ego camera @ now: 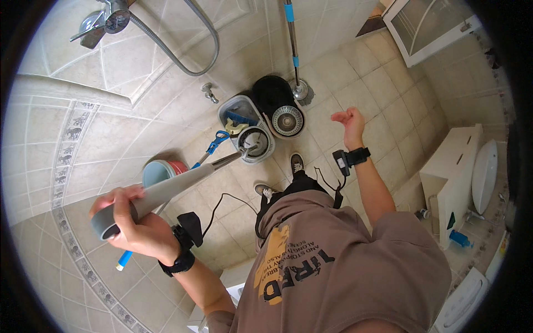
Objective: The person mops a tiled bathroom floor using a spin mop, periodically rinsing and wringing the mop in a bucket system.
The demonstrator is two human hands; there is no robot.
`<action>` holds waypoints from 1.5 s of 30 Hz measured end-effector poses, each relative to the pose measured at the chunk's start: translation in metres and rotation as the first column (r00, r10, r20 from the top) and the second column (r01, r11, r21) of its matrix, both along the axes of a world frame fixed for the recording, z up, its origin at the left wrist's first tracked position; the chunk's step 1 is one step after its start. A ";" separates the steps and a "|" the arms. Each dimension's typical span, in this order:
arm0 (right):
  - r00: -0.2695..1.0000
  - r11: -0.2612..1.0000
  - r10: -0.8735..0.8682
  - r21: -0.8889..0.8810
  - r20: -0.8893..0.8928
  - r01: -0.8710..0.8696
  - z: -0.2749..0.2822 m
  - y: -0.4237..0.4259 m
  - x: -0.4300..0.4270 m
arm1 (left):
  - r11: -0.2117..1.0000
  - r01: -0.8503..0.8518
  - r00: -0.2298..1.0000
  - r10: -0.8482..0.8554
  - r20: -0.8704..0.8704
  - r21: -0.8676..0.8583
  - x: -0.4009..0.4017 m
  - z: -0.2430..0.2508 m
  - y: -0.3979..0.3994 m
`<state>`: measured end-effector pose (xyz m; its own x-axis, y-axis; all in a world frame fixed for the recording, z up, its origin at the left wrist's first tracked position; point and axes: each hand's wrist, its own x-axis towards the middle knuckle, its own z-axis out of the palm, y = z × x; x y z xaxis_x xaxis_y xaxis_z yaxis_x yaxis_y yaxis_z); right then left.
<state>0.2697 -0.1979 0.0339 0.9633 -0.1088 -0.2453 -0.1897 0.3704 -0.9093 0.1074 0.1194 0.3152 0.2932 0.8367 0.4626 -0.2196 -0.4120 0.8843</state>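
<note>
My left hand [133,227] is closed around the grey upper end of a mop handle [175,187]. The handle slants down and to the right, its metal lower part reaching into the round spin basket [255,143] of a grey mop bucket [268,155]. The mop head is hard to make out inside the basket. Inside the bucket's other half lie a blue item and a pale yellow item [235,126]. My right hand [353,125] is held out over the floor with nothing in it, thumb and fingers apart. Both wrists wear black straps with small devices.
A black bucket with a metal spin basket [287,120] touches the grey one. Behind it a second mop [295,50] leans upright. A red and pale blue pail [160,171] and a blue-handled pole [216,140] stand by the left wall. A white cabinet [441,166] is at right.
</note>
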 end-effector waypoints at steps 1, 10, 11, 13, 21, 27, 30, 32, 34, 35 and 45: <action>0.999 0.999 0.047 0.017 -0.001 -0.047 0.005 0.009 -0.005 | 1.000 0.002 1.000 -0.002 0.003 0.005 -0.003 -0.003 0.002; 0.872 0.881 0.454 0.053 0.184 -0.470 0.066 0.101 -0.006 | 0.993 0.069 0.996 -0.063 0.067 -0.094 -0.025 0.014 0.036; 0.845 0.861 0.495 0.013 0.204 -0.508 0.069 0.100 -0.005 | 0.998 0.019 0.998 -0.015 0.059 -0.067 -0.026 0.025 0.037; 0.857 0.868 0.488 0.015 0.165 -0.497 0.067 0.092 -0.005 | 0.999 -0.010 0.999 0.013 0.047 -0.051 -0.032 0.048 0.035; 0.913 0.914 0.405 0.013 0.054 -0.406 0.019 0.058 -0.020 | 0.971 -0.234 0.968 0.237 0.085 -0.050 -0.021 -0.010 0.053; 0.884 0.887 0.460 0.011 0.081 -0.462 0.016 0.074 -0.020 | 0.978 0.206 0.978 -0.207 0.020 0.021 -0.020 -0.031 0.034; 0.879 0.879 0.471 0.042 0.070 -0.475 0.027 0.090 -0.019 | 0.568 0.818 0.573 -0.819 0.036 -0.093 -0.022 -0.042 0.044; 0.873 0.872 0.477 0.071 0.100 -0.484 0.029 0.097 -0.019 | 0.638 0.759 0.650 -0.754 0.097 -0.130 -0.024 -0.040 0.042; 0.864 0.866 0.489 0.050 0.117 -0.497 0.030 0.099 -0.020 | 0.778 0.592 0.805 -0.565 0.178 -0.210 -0.024 -0.032 0.037; 0.853 0.858 0.505 0.026 0.129 -0.512 0.030 0.099 -0.021 | 0.818 0.529 0.845 -0.483 0.229 -0.225 -0.027 -0.024 0.038; 0.870 0.870 0.493 -0.028 0.009 -0.492 0.009 0.066 -0.030 | 0.919 0.347 0.921 -0.296 0.254 -0.186 -0.094 0.084 0.051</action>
